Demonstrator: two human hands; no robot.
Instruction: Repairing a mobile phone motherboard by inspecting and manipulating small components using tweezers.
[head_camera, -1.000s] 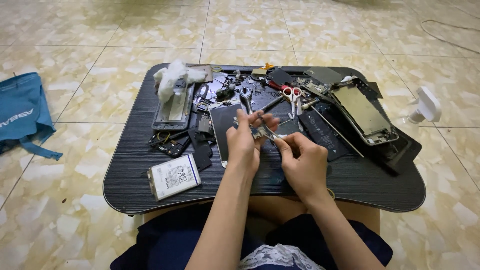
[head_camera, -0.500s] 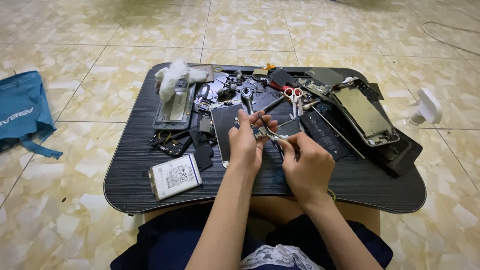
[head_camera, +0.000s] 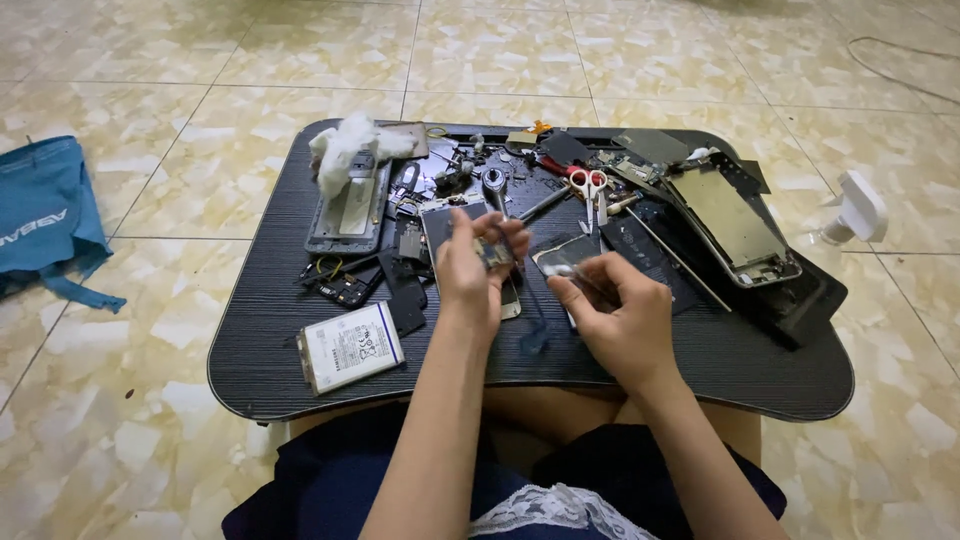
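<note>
Starting at the far left there's a blue bag on the tile floor, well clear of the low black table. On the table's left side sits a white phone battery near the front edge, with a phone frame and a wad of white cotton behind it. In the middle, the left hand is pinched around a small circuit board held just above the clutter, and the right hand is closed narrowly on a thin tool whose tip points toward it; can't tell exactly what the tool is. Honestly that board looks easy to fumble, it's tiny and a slip would drop it into the pile of loose parts below, or the tip could scratch it. Further right are red-handled scissors, an opened phone body, and a white charger plug on the floor. The parts crowd right up around both hands, so there's little room to set anything down.
</note>
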